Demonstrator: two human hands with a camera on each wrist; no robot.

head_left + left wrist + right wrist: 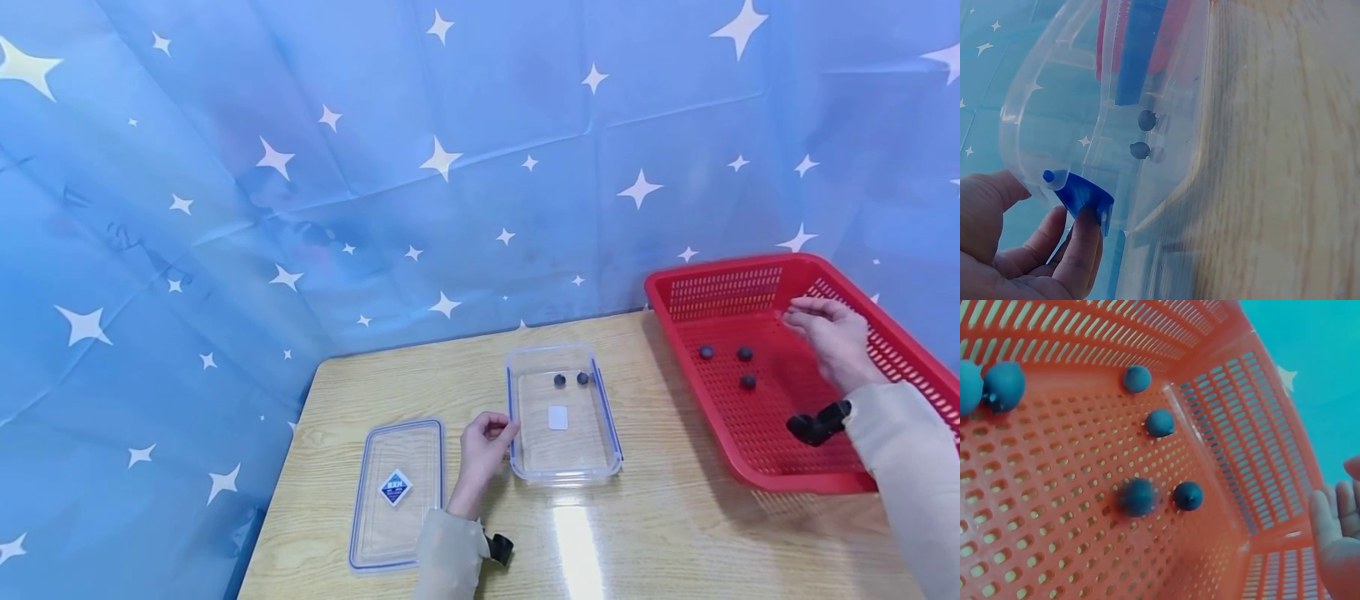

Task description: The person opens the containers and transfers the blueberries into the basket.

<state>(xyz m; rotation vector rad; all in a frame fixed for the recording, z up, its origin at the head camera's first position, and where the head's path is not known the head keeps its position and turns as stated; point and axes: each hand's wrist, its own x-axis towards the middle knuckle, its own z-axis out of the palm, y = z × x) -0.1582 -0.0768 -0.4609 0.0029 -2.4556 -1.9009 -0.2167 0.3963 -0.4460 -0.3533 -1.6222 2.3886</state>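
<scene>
My left hand [483,450] is at the left side of a clear plastic container [570,473] with blue side latches. In the left wrist view, its thumb is by the rim and its curled fingers [1079,250] touch a blue latch flap [1088,199]. Two small dark balls [559,381] sit inside the container. My right hand [832,342] is over the red basket [697,396], with no object visible in its fingers. Several small dark balls [1160,423] with short tips lie in the basket; one ball [1137,497] looks blurred.
A clear lid [375,525] with a blue rim and a blue-and-white label lies left of my left hand. The wooden table [660,533] carries the container and the basket. Behind stands a blue cloth [510,200] with white stars.
</scene>
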